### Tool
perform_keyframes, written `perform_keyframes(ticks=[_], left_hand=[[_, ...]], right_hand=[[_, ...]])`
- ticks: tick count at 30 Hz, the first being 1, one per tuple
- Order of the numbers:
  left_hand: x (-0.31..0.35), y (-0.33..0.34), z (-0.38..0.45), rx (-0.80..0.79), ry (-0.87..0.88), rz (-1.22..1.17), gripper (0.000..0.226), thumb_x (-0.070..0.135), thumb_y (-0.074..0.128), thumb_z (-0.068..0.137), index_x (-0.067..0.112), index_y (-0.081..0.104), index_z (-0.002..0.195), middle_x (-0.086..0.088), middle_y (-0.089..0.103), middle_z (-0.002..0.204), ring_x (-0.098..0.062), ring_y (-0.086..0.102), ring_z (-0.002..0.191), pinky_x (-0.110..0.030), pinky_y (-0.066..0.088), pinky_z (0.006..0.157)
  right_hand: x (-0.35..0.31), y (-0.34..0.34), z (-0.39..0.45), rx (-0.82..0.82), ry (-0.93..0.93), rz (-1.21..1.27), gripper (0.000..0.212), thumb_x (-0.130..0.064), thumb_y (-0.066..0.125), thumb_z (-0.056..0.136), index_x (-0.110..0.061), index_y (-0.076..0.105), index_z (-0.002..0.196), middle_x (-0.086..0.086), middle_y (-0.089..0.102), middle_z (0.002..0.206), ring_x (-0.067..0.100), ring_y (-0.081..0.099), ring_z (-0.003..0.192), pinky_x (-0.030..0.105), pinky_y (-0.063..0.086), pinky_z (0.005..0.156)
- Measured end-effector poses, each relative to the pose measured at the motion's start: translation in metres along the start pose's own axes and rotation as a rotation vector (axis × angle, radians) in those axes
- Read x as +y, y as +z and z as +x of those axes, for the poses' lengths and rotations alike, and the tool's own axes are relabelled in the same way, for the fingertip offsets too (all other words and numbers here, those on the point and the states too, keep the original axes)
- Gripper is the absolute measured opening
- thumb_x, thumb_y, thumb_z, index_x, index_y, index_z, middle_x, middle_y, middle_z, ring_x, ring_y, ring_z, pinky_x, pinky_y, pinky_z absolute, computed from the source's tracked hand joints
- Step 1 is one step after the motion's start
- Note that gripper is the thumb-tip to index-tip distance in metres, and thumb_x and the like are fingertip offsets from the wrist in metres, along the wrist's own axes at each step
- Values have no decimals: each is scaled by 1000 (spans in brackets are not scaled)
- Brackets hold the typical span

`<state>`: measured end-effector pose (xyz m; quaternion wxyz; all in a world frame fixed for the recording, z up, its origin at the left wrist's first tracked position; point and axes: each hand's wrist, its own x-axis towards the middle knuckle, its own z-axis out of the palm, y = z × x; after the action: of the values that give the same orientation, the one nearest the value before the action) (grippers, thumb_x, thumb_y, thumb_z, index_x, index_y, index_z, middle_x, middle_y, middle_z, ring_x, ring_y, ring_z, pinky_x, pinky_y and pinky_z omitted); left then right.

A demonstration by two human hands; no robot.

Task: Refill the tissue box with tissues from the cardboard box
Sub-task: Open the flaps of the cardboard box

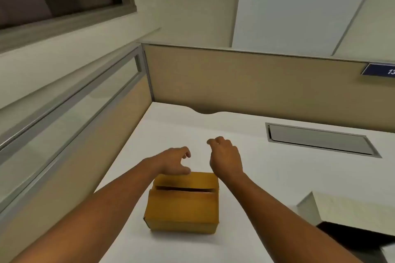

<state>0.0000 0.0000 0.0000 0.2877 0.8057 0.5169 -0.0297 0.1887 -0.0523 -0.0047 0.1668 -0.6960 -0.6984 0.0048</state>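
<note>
Cardboard box (182,203) sits on white counter (256,177), flaps nearly closed. Left hand (175,161) and right hand (224,157) hover beyond it, fingers loosely curled, holding nothing.

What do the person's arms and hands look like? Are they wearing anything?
Both arms are bare, with no sleeves showing anywhere in view. The left hand and right hand wear no gloves, and no watch, bracelet or rings are visible.
</note>
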Motion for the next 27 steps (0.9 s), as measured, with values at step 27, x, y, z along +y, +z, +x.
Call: perform_keyframes(ticks=[27], left_hand=[[-32, -6, 18, 228, 515, 323, 33, 28, 55, 95, 21, 63, 126, -3, 65, 124, -20, 60, 104, -31, 52, 82]], right_hand=[[-68, 33, -95, -167, 145, -28, 35, -37, 35, 99, -24, 62, 118, 0, 68, 115, 22, 55, 106, 37, 42, 91]])
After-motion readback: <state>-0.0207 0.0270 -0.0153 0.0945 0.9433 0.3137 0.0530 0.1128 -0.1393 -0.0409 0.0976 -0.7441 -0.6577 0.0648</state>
